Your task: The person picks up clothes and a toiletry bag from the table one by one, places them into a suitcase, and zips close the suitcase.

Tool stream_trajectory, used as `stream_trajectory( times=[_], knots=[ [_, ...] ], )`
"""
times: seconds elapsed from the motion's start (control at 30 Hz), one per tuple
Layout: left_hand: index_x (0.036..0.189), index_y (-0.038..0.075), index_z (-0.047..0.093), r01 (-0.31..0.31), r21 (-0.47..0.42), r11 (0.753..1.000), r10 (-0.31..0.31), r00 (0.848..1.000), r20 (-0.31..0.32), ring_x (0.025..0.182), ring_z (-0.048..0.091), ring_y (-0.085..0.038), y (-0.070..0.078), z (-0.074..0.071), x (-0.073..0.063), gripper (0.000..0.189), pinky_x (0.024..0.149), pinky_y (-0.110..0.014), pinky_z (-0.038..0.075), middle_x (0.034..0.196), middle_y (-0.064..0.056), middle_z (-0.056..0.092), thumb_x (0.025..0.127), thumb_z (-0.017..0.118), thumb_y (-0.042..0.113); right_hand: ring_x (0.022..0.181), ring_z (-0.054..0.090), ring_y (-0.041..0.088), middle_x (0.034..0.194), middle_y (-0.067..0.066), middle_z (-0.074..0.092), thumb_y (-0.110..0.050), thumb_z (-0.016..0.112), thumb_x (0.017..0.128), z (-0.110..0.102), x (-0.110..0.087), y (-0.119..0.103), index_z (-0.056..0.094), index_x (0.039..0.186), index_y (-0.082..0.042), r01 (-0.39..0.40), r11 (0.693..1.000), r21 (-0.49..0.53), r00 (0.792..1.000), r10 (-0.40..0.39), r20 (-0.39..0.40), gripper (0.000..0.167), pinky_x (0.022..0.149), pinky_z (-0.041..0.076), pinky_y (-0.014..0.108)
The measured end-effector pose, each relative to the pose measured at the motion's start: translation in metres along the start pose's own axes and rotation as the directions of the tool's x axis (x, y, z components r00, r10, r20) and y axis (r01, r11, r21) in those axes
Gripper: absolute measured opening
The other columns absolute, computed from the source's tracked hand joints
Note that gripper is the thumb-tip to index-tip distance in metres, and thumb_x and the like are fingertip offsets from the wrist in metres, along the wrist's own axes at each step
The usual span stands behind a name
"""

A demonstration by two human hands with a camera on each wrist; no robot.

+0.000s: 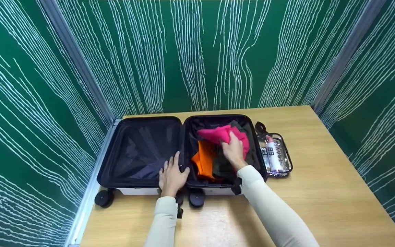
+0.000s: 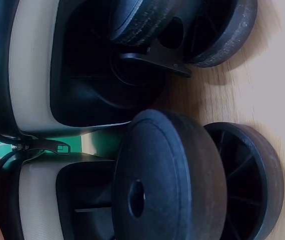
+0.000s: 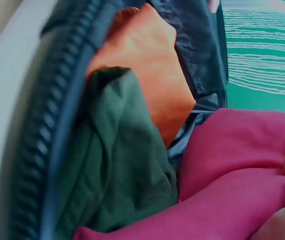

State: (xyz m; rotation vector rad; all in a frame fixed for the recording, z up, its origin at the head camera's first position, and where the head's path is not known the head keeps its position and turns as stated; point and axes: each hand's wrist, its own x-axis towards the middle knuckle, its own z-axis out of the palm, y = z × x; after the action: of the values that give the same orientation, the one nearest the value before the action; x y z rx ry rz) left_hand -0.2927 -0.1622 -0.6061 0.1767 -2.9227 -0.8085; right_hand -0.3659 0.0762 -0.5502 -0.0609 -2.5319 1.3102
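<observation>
An open suitcase lies with its two halves side by side. My right hand grips a bright pink cloth over the right half. In the right wrist view, fingertips at the right edge pinch that folded cloth. Below it, an orange cloth and a dark green cloth lie crumpled inside the same half. My left hand, fingers straight and spread, rests on the near rim by the middle hinge. Only a sliver of this hand shows in the left wrist view, beside a zipper pull.
A clear pouch holding a white bottle lies against the suitcase's right side. Black wheels stick out toward the near side of the wooden table. Green walls with white lines enclose the back and both sides.
</observation>
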Motion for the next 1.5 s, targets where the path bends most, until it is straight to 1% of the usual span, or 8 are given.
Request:
stream_trajectory(
  times=[0.13,0.43,0.57,0.7,1.0,1.17,1.27,1.5],
  knots=[
    [0.161,0.031,0.031,-0.003,0.009,1.0,0.003,1.0,-0.002,0.15,0.037,-0.042,0.0,0.0,0.0,0.078,0.118,-0.067,0.028,0.16,-0.013,0.045,0.092,0.064,0.047,0.123,0.062,0.046,0.129,0.027,0.067,-0.009,0.074,0.087,0.007,-0.006,0.001,0.059,0.136,0.003,0.027,0.999,-0.02,0.997,-0.026,0.077,0.053,0.105,0.049,0.055],
    [0.161,0.032,0.031,0.004,0.019,1.0,-0.004,1.0,0.007,0.15,0.037,-0.041,0.0,-0.001,0.0,0.078,0.119,-0.066,0.027,0.161,-0.012,0.044,0.092,0.064,0.048,0.115,0.066,0.04,0.124,0.02,0.072,-0.01,0.081,0.083,0.017,-0.019,0.006,0.065,0.13,0.0,0.118,0.993,-0.031,0.964,-0.107,0.243,0.051,0.102,0.052,0.049],
    [0.161,0.033,0.03,0.015,0.018,1.0,-0.016,1.0,0.014,0.151,0.036,-0.04,-0.001,-0.002,0.0,0.079,0.12,-0.066,0.026,0.162,-0.011,0.043,0.092,0.065,0.048,0.124,0.064,0.036,0.131,0.018,0.069,-0.011,0.083,0.082,0.02,-0.025,0.009,0.064,0.135,-0.001,0.159,0.986,-0.046,0.926,-0.133,0.355,0.057,0.109,0.049,0.047],
    [0.161,0.033,0.031,0.016,0.024,1.0,-0.016,1.0,0.009,0.15,0.037,-0.039,-0.001,-0.001,0.0,0.079,0.119,-0.066,0.028,0.161,-0.01,0.045,0.091,0.065,0.049,0.132,0.058,0.039,0.137,0.021,0.065,-0.012,0.085,0.081,0.02,-0.03,0.013,0.064,0.135,0.001,0.25,0.967,-0.041,0.868,-0.205,0.451,0.059,0.114,0.044,0.049],
    [0.161,0.033,0.031,0.017,0.04,0.999,-0.017,1.0,0.003,0.15,0.038,-0.039,-0.001,0.0,0.001,0.081,0.119,-0.065,0.029,0.16,-0.011,0.046,0.09,0.065,0.05,0.137,0.052,0.044,0.141,0.024,0.061,-0.014,0.085,0.082,0.02,-0.039,0.017,0.073,0.123,-0.002,0.359,0.932,-0.055,0.763,-0.259,0.592,0.045,0.116,0.042,0.054],
    [0.16,0.033,0.031,0.02,0.036,0.999,-0.02,1.0,-0.001,0.15,0.038,-0.039,-0.002,0.001,0.002,0.08,0.119,-0.065,0.029,0.16,-0.011,0.046,0.09,0.065,0.049,0.141,0.046,0.045,0.144,0.026,0.057,-0.024,0.081,0.087,0.017,-0.045,0.019,0.078,0.113,-0.003,0.339,0.94,-0.049,0.737,-0.232,0.635,0.034,0.118,0.037,0.056],
    [0.161,0.034,0.03,0.026,0.039,0.999,-0.026,1.0,0.007,0.151,0.037,-0.038,-0.001,0.001,0.001,0.079,0.12,-0.064,0.028,0.161,-0.01,0.045,0.091,0.064,0.049,0.145,0.039,0.047,0.149,0.027,0.052,-0.034,0.072,0.095,0.016,-0.049,0.019,0.077,0.114,0.001,0.301,0.953,-0.045,0.725,-0.197,0.66,0.04,0.121,0.032,0.058],
    [0.161,0.035,0.029,0.026,0.035,0.999,-0.027,0.999,0.02,0.151,0.036,-0.038,-0.002,0.001,0.002,0.08,0.12,-0.064,0.027,0.162,-0.01,0.043,0.091,0.063,0.05,0.153,0.022,0.051,0.158,0.03,0.039,-0.033,0.053,0.106,0.017,-0.054,0.021,0.074,0.118,0.005,0.301,0.951,-0.076,0.659,-0.15,0.737,0.045,0.125,0.021,0.061]
  ],
)
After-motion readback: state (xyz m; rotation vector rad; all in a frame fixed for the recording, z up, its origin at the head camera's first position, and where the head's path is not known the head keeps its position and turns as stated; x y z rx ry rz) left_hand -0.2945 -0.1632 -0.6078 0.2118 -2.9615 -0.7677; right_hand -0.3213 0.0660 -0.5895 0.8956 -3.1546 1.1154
